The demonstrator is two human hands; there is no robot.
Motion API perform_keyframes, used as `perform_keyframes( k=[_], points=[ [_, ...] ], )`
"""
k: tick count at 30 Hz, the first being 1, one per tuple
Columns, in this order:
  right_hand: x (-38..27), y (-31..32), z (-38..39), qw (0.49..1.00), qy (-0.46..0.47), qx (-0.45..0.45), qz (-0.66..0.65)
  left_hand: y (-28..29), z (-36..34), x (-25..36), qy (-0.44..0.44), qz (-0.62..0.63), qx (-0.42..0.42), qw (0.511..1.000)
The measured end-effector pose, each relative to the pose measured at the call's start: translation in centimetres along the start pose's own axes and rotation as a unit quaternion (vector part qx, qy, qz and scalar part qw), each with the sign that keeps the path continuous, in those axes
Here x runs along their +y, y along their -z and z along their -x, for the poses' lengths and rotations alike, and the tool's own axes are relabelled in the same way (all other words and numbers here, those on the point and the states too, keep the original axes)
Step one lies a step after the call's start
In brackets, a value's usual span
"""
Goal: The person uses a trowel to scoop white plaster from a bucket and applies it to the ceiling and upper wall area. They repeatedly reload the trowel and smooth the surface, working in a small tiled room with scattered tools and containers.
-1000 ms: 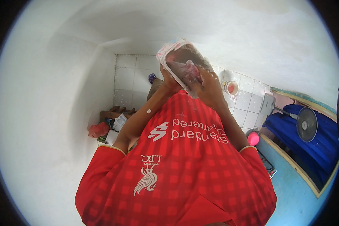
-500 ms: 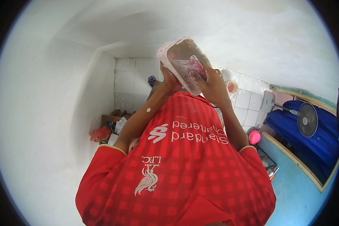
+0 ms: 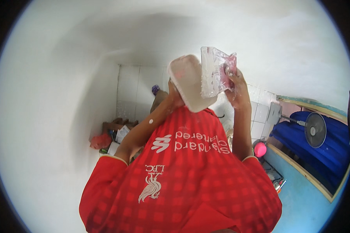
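Observation:
A whitish, paste-smeared rectangular tub (image 3: 198,105) is tilted in front of my chest, with a little pink showing inside. My left hand (image 3: 175,95) grips it by its left side, fingers mostly hidden under it. My right hand (image 3: 239,91) is closed on a wide, clear plastic putty spreader (image 3: 212,73), with its thumb over the pinkish grip part. White paste coats the spreader's broad blade, held upright just right of the tub and partly overlapping its edge. White spots mark my left forearm.
White walls rise at the left and ahead, with white floor tiles (image 3: 128,83) below. A red bundle (image 3: 101,141) and clutter lie at lower left. At right are a fan (image 3: 315,130), blue cloth (image 3: 291,134), a pink round thing (image 3: 259,149) and a stove (image 3: 274,174).
My right hand has lifted the spreader out of the tub and moved right, turning the blade upright. The tub has come slightly lower and nearer my chest in my left hand.

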State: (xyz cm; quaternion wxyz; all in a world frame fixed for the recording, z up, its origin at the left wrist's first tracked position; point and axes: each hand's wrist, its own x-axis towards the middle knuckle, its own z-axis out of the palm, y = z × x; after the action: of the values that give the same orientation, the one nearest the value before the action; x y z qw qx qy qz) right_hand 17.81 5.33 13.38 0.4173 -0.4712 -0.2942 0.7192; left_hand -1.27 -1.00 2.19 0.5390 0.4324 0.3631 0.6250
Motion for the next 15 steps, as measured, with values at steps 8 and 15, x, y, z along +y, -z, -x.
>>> perform_keyframes(
  k=[8, 15],
  points=[
    [-0.8, 1.9, -2.1, 0.982, -0.016, 0.014, -0.187, -1.5, 0.1, -2.6, 0.134, 0.179, -0.074, 0.972],
    [-7.1, 3.4, -2.5, 0.969, 0.227, 0.097, 0.010, -1.6, -1.6, -3.9, 0.178, 0.238, -0.153, 0.942]
  ],
)
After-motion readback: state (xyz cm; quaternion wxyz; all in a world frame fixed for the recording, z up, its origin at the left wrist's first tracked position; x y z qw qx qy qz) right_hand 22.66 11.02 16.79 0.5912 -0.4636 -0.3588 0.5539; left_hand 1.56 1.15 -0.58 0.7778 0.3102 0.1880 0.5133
